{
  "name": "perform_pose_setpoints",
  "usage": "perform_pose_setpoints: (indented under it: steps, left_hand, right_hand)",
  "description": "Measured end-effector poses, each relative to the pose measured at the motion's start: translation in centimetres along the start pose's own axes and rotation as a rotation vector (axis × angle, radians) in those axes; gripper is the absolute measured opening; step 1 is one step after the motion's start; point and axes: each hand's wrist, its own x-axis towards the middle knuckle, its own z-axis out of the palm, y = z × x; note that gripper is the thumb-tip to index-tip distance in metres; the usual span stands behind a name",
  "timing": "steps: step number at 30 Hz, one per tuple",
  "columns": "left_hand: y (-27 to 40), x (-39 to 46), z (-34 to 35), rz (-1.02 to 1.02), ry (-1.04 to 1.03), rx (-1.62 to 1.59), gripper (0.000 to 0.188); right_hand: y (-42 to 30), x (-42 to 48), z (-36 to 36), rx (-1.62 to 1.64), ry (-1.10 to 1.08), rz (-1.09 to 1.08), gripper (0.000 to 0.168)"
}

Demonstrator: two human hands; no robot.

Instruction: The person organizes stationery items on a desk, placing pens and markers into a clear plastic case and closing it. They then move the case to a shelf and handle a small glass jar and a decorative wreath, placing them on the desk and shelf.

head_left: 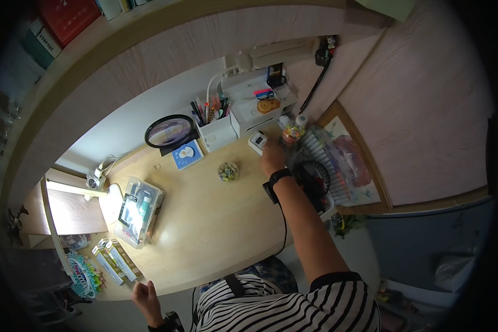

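Observation:
My right hand (272, 157) reaches across the desk and grips the right side of a small white device (257, 141) with a dark display. The back of that hand hides most of its fingers. In front of the desk's near left edge, my left hand (144, 294) is curled into a loose fist, with nothing visible in it. Two narrow cartons (117, 261) lie just beyond it. A clear round container (228, 172) of small wrapped pieces stands mid-desk, left of my right forearm.
Left on the wooden desk (216, 216) are a lit lamp (76, 187) and a clear plastic box (139, 211). Behind stand an oval mirror (169, 130), a blue notebook (188, 155) and a white organizer (220, 135). A candy bottle (294, 130) and dark headphones (315, 176) crowd the right. A shelf (157, 50) overhangs.

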Motion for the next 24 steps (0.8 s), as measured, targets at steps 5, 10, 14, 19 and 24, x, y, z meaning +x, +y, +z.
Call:
perform_pose_setpoints:
  steps: [5,10,14,19,24]
  left_hand:
    - [0.4,-0.2,0.2,0.009,0.013,0.044,0.037]
    - [1.3,0.5,1.1,0.043,0.003,0.122,0.037]
    - [0.8,0.9,1.5,0.043,-0.008,0.134,0.036]
    - [1.6,0.9,1.4,0.035,-0.003,0.134,0.036]
    - [2.1,0.7,1.3,0.053,-0.004,0.165,0.036]
  right_hand:
    - [-1.1,-0.7,0.0,-0.173,-0.090,-0.019,0.036]
    - [-3.1,-1.7,-3.9,-0.203,-0.167,-0.053,0.059]
    - [-2.6,-2.3,-3.0,-0.204,0.034,-0.121,0.056]
    - [-2.4,-1.8,-2.3,-0.077,-0.024,-0.079,0.052]
    - [-2.6,-1.0,-1.6,-0.063,-0.007,-0.053,0.051]
